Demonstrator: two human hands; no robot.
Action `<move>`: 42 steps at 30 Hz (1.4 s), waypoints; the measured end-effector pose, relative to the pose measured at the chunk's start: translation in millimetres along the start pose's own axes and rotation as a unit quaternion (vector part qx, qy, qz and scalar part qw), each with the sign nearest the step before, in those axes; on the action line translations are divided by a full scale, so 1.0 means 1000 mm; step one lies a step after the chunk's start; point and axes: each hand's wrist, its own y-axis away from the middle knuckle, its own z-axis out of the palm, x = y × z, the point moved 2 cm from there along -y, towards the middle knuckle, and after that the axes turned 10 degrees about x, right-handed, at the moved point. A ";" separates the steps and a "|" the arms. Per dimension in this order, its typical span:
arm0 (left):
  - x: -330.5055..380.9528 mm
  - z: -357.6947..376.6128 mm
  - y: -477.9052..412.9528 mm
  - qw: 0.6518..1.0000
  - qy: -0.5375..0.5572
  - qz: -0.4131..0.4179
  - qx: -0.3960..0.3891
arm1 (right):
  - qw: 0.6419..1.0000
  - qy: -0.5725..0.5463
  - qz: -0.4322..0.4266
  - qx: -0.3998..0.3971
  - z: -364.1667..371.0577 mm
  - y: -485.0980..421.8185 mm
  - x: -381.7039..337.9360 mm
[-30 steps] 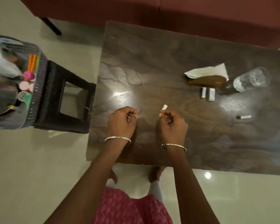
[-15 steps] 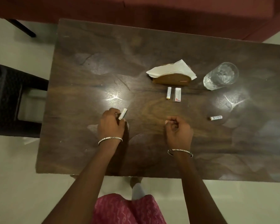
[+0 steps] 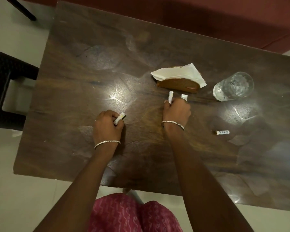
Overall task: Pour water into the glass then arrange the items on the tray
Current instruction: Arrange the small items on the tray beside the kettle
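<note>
My right hand (image 3: 177,111) has just reached forward to pinch a second battery (image 3: 170,97). My left hand (image 3: 107,126) grips the first battery (image 3: 120,117), so I'm gathering items.

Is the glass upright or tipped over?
Upright: the glass stands on its base on the table, open rim up.

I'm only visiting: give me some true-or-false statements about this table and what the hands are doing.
1. The left hand holds a battery. True.
2. The glass stands left of the napkin holder. False: it stands to the holder's right.
3. The right hand grips a second battery just in front of the holder. True.
4. A tray sits on the table. False: no tray is in view.
5. A third battery lies alone, to the right of the right hand. True.
</note>
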 end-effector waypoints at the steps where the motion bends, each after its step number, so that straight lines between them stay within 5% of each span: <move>1: -0.002 -0.003 0.001 1.000 0.013 -0.001 0.005 | 1.000 0.007 0.001 0.002 0.002 0.001 -0.003; 8: -0.008 -0.018 0.012 0.981 0.192 -0.039 -0.002 | 1.000 -0.003 -0.007 -0.006 0.005 0.020 -0.004; 13: -0.022 -0.033 0.018 0.945 0.308 -0.107 -0.033 | 0.985 -0.168 0.016 -0.049 0.007 0.067 0.000; 19: -0.054 -0.083 0.006 0.882 0.430 -0.186 -0.049 | 0.881 -0.436 0.108 -0.150 0.014 0.142 -0.035; 30: -0.157 -0.204 -0.063 0.869 0.446 -0.213 0.014 | 0.676 -0.611 0.278 -0.304 0.044 0.233 -0.187; 42: -0.272 -0.311 -0.140 0.865 0.425 -0.233 0.130 | 0.655 -0.596 0.211 -0.414 0.102 0.311 -0.361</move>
